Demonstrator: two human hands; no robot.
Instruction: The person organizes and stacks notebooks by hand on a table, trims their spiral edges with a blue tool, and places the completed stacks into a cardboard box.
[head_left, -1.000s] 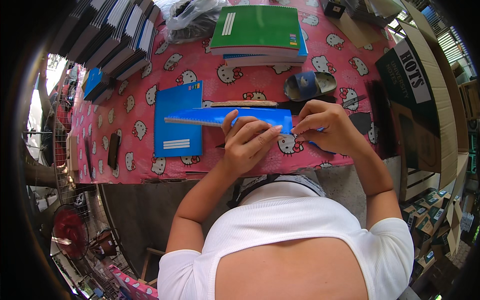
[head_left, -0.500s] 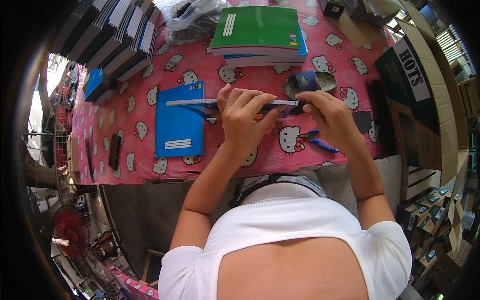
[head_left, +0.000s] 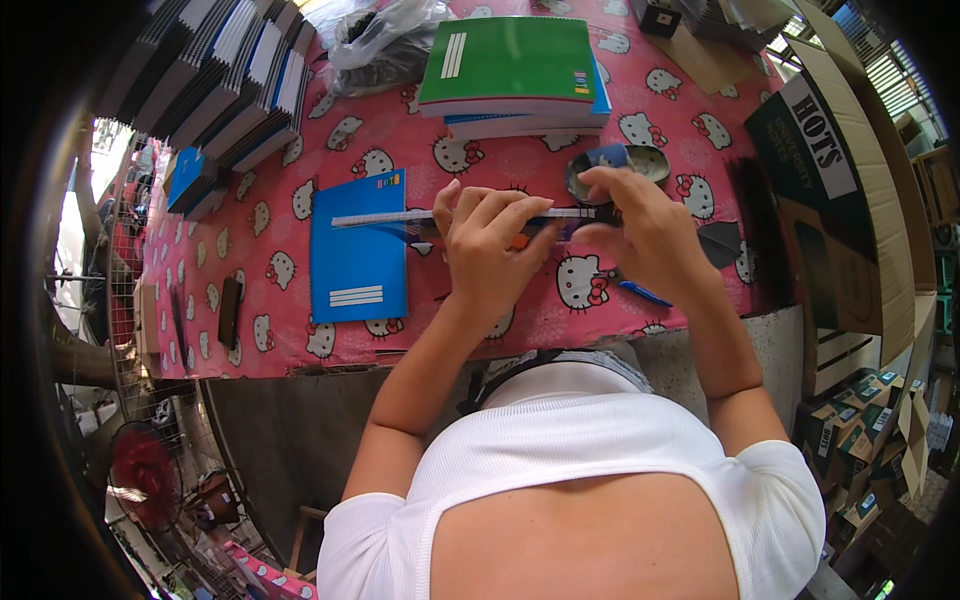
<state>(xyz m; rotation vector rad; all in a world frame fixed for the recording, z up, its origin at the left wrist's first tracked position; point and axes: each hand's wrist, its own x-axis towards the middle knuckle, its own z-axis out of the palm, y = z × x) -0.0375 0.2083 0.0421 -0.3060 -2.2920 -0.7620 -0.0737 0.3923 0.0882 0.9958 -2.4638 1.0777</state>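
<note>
Blue notebook held edge-on in both hands above the pink bench.

Nearest us, the left hand (head_left: 492, 250) curls its fingers (head_left: 505, 210) over the top of the thin blue notebook (head_left: 450, 218), gripping it near the middle, and the right hand (head_left: 640, 235) pinches the same notebook at its right end, fingers closed on it. It hangs level, edge up, just above the pink patterned cloth of the bench (head_left: 300, 330). Just left, a second blue notebook (head_left: 358, 262) lies flat. A blue pen (head_left: 640, 292) peeks out under the right wrist. Beyond the right hand sits a dark tape roll (head_left: 600, 165). Farther back, a green-topped stack of books (head_left: 515, 75), and a clear plastic bag (head_left: 375, 40).
</note>
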